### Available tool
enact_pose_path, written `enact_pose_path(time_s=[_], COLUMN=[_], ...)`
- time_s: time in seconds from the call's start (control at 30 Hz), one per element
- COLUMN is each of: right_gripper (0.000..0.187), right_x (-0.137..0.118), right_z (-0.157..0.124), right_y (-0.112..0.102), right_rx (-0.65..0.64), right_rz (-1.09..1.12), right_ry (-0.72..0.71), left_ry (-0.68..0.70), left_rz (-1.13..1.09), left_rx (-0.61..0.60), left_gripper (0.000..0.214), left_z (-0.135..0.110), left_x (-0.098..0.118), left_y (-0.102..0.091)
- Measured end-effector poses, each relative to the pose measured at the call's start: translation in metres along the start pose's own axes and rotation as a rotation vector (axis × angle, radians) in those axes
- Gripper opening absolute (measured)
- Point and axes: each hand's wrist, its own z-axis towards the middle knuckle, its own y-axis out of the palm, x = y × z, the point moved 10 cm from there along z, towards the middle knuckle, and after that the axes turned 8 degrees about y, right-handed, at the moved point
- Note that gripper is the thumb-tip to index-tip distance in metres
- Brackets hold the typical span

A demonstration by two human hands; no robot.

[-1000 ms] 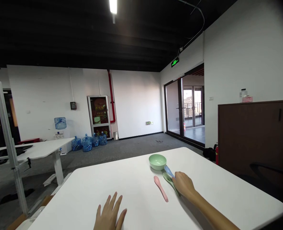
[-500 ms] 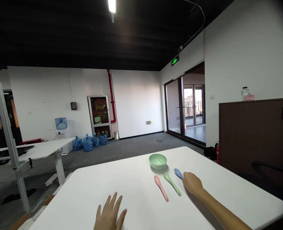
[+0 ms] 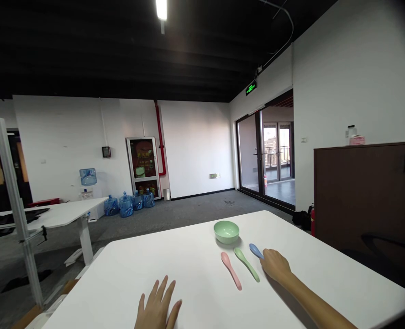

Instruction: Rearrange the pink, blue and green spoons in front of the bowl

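Note:
My right hand (image 3: 276, 265) is closed over the handle of a blue spoon (image 3: 255, 250), whose bowl end sticks out to the left; the fingertips are hidden under the hand. Left of it, a green spoon (image 3: 246, 264) and a pink spoon (image 3: 231, 270) lie slantwise side by side on the white table (image 3: 195, 265). Behind the spoons stands a green bowl (image 3: 226, 232), with nothing visible inside. My left hand (image 3: 157, 305) rests at the near edge of the view, fingers spread, holding nothing, well left of the pink spoon.
A second white table (image 3: 61, 212) is at the left beside a metal post (image 3: 19, 201). Several blue water bottles (image 3: 126, 205) stand on the floor by the far wall. A brown cabinet (image 3: 363, 192) is at the right, past the table's edge, with a dark chair arm near it.
Almost nothing differs. The whole view has shifted very slightly; my right hand stays on the blue spoon and my left hand keeps its place.

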Motion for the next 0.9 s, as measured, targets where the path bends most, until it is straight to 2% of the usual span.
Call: enact_pose_path(time_s=[0.5, 0.7, 0.9], right_gripper=[0.031, 0.033, 0.049], right_x=[-0.002, -0.009, -0.033], right_z=[-0.013, -0.027, -0.052], right_y=[-0.013, -0.034, -0.056], right_rx=[0.025, 0.084, 0.120], right_rz=[-0.008, -0.014, 0.165], right_ry=[-0.010, -0.038, -0.140], left_ry=[-0.003, 0.005, 0.003], left_rz=[-0.011, -0.015, -0.009], left_rx=[-0.032, 0.000, -0.011], left_gripper=[0.053, 0.051, 0.052], left_z=[0.000, 0.000, 0.004], left_x=[0.004, 0.002, 0.009], left_y=[-0.003, -0.003, -0.009])
